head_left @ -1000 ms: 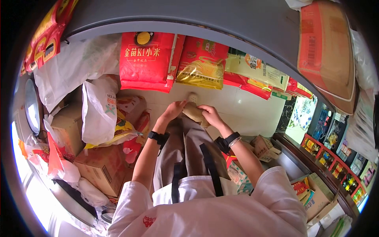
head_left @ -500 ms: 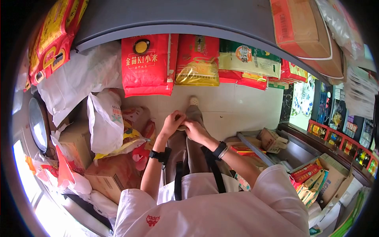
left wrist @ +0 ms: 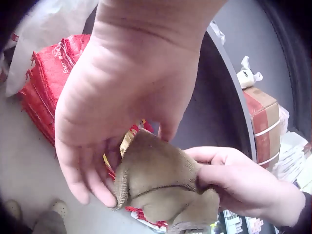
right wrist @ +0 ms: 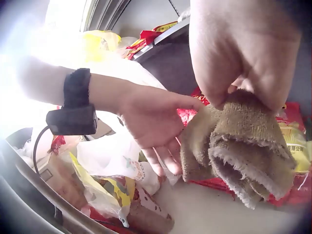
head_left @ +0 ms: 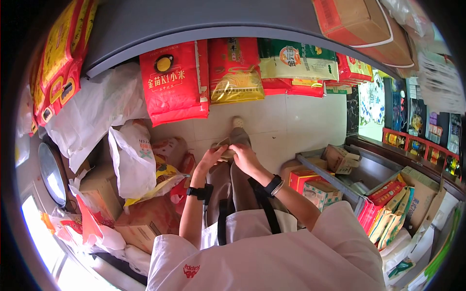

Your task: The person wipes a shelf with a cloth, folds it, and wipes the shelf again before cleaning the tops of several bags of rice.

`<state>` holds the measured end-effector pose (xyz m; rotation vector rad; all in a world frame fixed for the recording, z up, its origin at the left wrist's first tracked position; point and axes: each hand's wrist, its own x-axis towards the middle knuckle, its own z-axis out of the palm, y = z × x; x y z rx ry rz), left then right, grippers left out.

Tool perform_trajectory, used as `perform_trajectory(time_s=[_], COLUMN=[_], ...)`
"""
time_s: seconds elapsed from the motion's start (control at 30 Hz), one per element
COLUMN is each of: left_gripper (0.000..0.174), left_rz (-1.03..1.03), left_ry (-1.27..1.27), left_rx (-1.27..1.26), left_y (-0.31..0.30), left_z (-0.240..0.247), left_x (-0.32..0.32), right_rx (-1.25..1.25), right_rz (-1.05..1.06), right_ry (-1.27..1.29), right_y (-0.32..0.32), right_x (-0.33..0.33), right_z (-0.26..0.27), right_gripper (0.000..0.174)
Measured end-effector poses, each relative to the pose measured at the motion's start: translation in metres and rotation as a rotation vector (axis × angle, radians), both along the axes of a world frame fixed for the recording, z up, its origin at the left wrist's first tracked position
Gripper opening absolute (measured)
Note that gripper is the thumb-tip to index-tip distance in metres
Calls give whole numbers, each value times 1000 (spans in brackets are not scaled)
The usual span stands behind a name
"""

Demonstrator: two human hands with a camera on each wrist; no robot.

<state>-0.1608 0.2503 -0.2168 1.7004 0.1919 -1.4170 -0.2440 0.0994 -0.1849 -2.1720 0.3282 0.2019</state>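
A brown, towel-like cloth (right wrist: 246, 131) with frayed pale edges hangs folded from my right hand (right wrist: 243, 53). Thumb and fingers of that hand pinch it at its upper edge. In the left wrist view, the cloth (left wrist: 161, 170) shows a ribbed hem on its left side, with the right hand (left wrist: 243, 183) gripping its other side. My left hand (left wrist: 126, 92) reaches to the cloth with long, loosely bent fingers at the hem and the thumb near the top corner. From the head view, both hands, left (head_left: 212, 157) and right (head_left: 245, 157), meet over the lap.
Red grain bags (head_left: 170, 82) line the space beneath a grey shelf (head_left: 218, 17). White plastic bags (head_left: 133, 162) and a cardboard box (head_left: 145, 223) crowd the left. At right stand a metal-framed bin (head_left: 374, 169) and an open carton (head_left: 422, 194) with packets.
The cloth was spread between two separated hands; the hands then came together, and the cloth is now folded, gripped by the right hand. The head view has shifted slightly rightward.
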Motion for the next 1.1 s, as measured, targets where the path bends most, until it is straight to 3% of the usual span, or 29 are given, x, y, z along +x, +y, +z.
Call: perform_trajectory(time_s=[0.03, 0.1, 0.23, 0.3, 0.5, 0.67, 0.77, 0.83, 0.87, 0.93, 1.0, 1.07, 1.1], left_gripper=[50, 43, 38, 32, 33, 33, 35, 37, 37, 36, 34, 33, 33], left_rz=[-10, -10, -106, -293, -390, -415, -496, -591, -599, -708, -734, -821, -836], left_ry=[0, -561, -684, -732, -879, -838, -832, -763, -764, -768, -692, -711, -680], left_rx=[2, -185, -246, -37, 22, 47, 25, 21, 22, -50, -52, -104, -81], left_y=[2, 8, -3, -6, -14, -19, -22, -29, -30, -35, -35, -34, -34], left_z=[-17, -48, -3, 12, 37, 45, 43, 47, 43, 35, 36, 34, 37], left_x=[-4, -10, 14, 18, 23, 20, 16, 8, 0, -15, -23, -30, -31], right_rx=[20, 43, 70, 68, 164, 208, 72, 19, 22, 6, 43, 5, -50], right_rz=[6, 8, -14, -15, -5, -103, -150, 14, 7, 265, 269, 425, 451], right_ry=[5, 6, -48, -78, -7, 53, -86, -228, -229, -159, -127, -34, -74], right_y=[1, 1, 2, 0, -20, -32, -35, -42, -44, -47, -42, -38, -38], right_x=[-1, -1, 1, 2, 0, -5, -5, -5, -7, -10, -16, -27, -35], right_z=[-3, -9, -12, -10, -16, -18, -11, -2, -1, 1, 0, -19, -25], right_gripper=[30, 29, 31, 31, 41, 54, 63, 73, 73, 79, 75, 68, 52])
